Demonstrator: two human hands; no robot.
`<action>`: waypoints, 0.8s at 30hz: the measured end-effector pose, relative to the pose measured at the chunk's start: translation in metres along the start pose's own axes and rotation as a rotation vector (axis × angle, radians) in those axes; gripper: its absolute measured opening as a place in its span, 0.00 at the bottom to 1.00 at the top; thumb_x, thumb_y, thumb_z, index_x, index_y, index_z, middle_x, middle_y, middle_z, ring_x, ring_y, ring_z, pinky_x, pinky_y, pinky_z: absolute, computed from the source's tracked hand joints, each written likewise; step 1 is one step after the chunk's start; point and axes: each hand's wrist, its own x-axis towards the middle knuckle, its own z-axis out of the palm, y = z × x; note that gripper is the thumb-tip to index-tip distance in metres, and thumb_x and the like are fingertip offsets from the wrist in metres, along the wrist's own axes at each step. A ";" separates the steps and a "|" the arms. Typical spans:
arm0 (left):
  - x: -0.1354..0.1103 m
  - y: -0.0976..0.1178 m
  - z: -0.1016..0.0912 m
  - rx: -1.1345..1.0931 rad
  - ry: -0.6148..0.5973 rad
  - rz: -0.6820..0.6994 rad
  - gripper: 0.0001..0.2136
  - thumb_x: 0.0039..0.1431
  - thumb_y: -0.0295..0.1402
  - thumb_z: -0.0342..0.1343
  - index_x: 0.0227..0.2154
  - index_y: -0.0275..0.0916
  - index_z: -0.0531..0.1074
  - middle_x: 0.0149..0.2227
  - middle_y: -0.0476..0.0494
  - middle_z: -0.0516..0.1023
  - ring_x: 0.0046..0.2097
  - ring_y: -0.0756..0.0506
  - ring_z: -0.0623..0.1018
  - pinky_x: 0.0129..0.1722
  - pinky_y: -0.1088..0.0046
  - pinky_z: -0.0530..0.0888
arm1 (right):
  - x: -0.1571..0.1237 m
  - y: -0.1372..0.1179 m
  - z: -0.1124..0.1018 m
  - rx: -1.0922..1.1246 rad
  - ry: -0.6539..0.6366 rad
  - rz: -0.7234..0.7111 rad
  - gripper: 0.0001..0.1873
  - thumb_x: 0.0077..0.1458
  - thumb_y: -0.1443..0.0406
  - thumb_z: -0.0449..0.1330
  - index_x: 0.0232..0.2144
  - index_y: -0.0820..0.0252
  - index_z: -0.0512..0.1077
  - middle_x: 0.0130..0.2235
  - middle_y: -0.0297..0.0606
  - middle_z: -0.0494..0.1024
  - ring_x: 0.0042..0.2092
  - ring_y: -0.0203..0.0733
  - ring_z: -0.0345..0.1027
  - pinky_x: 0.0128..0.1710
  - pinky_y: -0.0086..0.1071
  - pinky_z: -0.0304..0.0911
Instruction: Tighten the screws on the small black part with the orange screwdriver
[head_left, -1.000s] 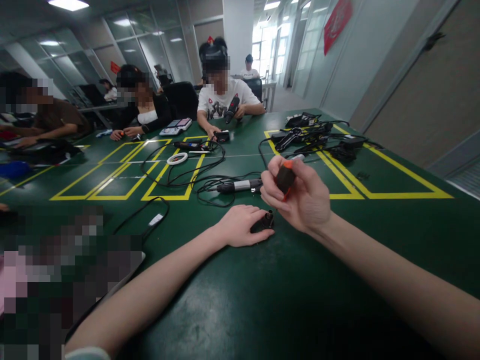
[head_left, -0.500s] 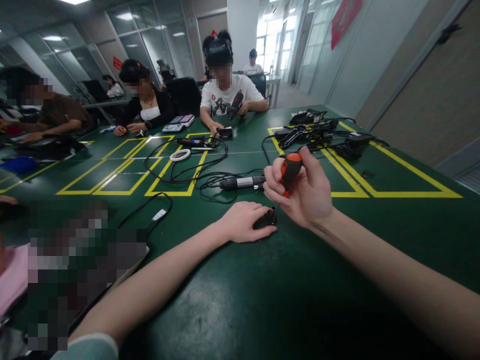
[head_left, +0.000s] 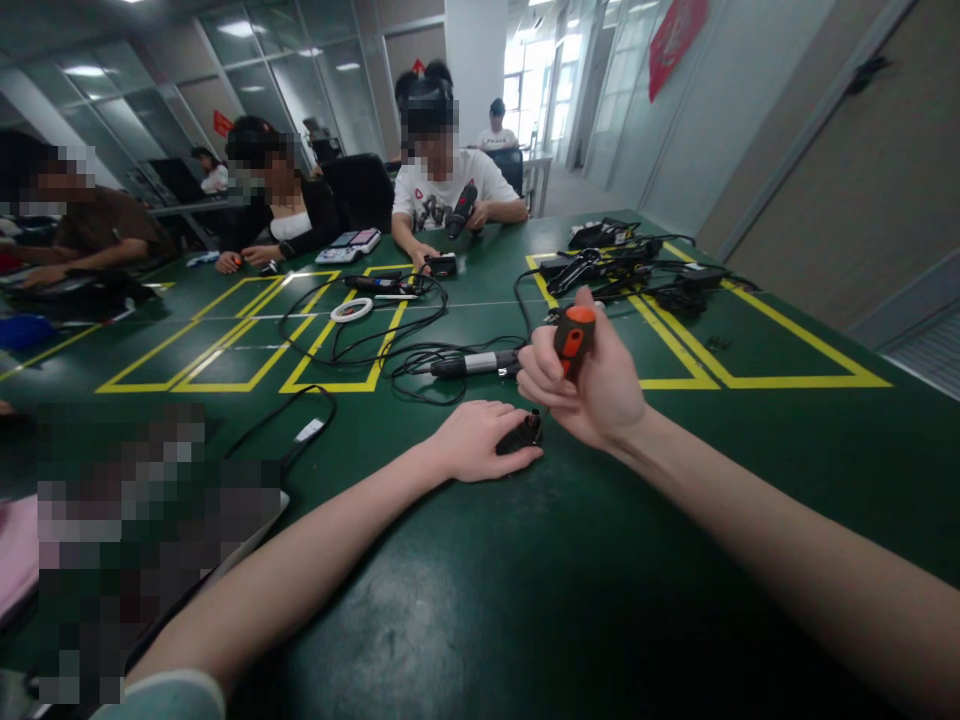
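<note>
My left hand (head_left: 476,442) lies on the green table (head_left: 525,580), its fingers closed over a small black part (head_left: 523,433) that it pins down. My right hand (head_left: 592,385) is wrapped round an orange and black screwdriver (head_left: 573,336), held upright just above the part. The screwdriver's shaft and tip are hidden behind my fingers.
A black and silver tool (head_left: 472,365) with tangled black cables lies just beyond my hands. A white ring (head_left: 352,310) sits among yellow floor-tape boxes. More black devices and cables (head_left: 630,268) lie at the right rear. Several people sit along the table's far and left sides.
My right hand has turned the screwdriver handle and risen slightly, so more of the orange cap shows. My left hand stays on the black part.
</note>
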 end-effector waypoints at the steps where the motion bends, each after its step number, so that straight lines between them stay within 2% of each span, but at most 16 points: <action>1: 0.000 0.000 0.000 0.001 0.007 0.003 0.17 0.69 0.48 0.53 0.34 0.38 0.71 0.34 0.42 0.80 0.36 0.43 0.79 0.36 0.68 0.71 | 0.000 -0.001 -0.001 -0.002 -0.014 0.007 0.36 0.58 0.35 0.54 0.17 0.58 0.65 0.13 0.23 0.51 0.15 0.28 0.38 0.14 0.27 0.36; 4: 0.000 -0.001 0.000 0.000 0.012 0.007 0.16 0.69 0.47 0.53 0.32 0.39 0.69 0.32 0.43 0.79 0.34 0.43 0.78 0.34 0.69 0.69 | 0.000 -0.004 -0.005 -0.019 -0.045 0.025 0.36 0.55 0.32 0.54 0.23 0.58 0.69 0.13 0.21 0.51 0.15 0.28 0.38 0.16 0.27 0.39; 7: 0.001 -0.002 0.000 -0.003 0.002 0.004 0.16 0.68 0.46 0.53 0.30 0.39 0.68 0.29 0.45 0.78 0.32 0.44 0.77 0.34 0.70 0.68 | 0.000 -0.010 -0.010 -0.028 -0.081 0.003 0.36 0.52 0.31 0.55 0.27 0.57 0.69 0.14 0.20 0.51 0.15 0.27 0.38 0.16 0.27 0.40; 9: 0.000 -0.003 0.000 -0.012 -0.005 0.000 0.15 0.65 0.44 0.55 0.28 0.40 0.67 0.28 0.46 0.77 0.31 0.46 0.76 0.33 0.71 0.66 | 0.000 -0.016 -0.013 -0.052 -0.087 -0.017 0.33 0.53 0.33 0.58 0.27 0.56 0.68 0.15 0.19 0.50 0.15 0.27 0.38 0.17 0.27 0.40; 12: 0.000 -0.003 -0.003 -0.047 -0.049 -0.047 0.16 0.60 0.43 0.56 0.22 0.40 0.66 0.22 0.49 0.73 0.26 0.48 0.72 0.29 0.72 0.62 | 0.002 -0.021 -0.016 -0.181 -0.022 0.004 0.26 0.56 0.42 0.64 0.26 0.57 0.67 0.16 0.19 0.51 0.17 0.27 0.38 0.18 0.27 0.39; 16: 0.001 0.000 -0.017 -0.053 -0.182 -0.129 0.18 0.57 0.45 0.55 0.17 0.40 0.66 0.17 0.50 0.68 0.22 0.49 0.67 0.27 0.72 0.60 | 0.004 -0.019 -0.022 -0.558 0.041 0.196 0.22 0.52 0.50 0.69 0.25 0.58 0.67 0.19 0.21 0.56 0.21 0.29 0.44 0.21 0.28 0.41; 21: 0.006 0.005 -0.050 0.099 -0.410 -0.216 0.20 0.56 0.50 0.55 0.19 0.40 0.72 0.20 0.46 0.73 0.24 0.45 0.72 0.25 0.71 0.58 | 0.006 -0.009 -0.031 -1.218 -0.141 0.428 0.16 0.54 0.53 0.66 0.29 0.60 0.72 0.26 0.30 0.67 0.28 0.35 0.57 0.28 0.31 0.50; 24: 0.006 0.009 -0.070 0.174 -0.511 -0.286 0.20 0.56 0.52 0.53 0.22 0.40 0.75 0.22 0.44 0.75 0.26 0.44 0.75 0.25 0.71 0.59 | 0.007 -0.006 -0.031 -1.471 -0.216 0.560 0.14 0.59 0.55 0.63 0.33 0.60 0.74 0.30 0.36 0.74 0.30 0.39 0.63 0.29 0.32 0.53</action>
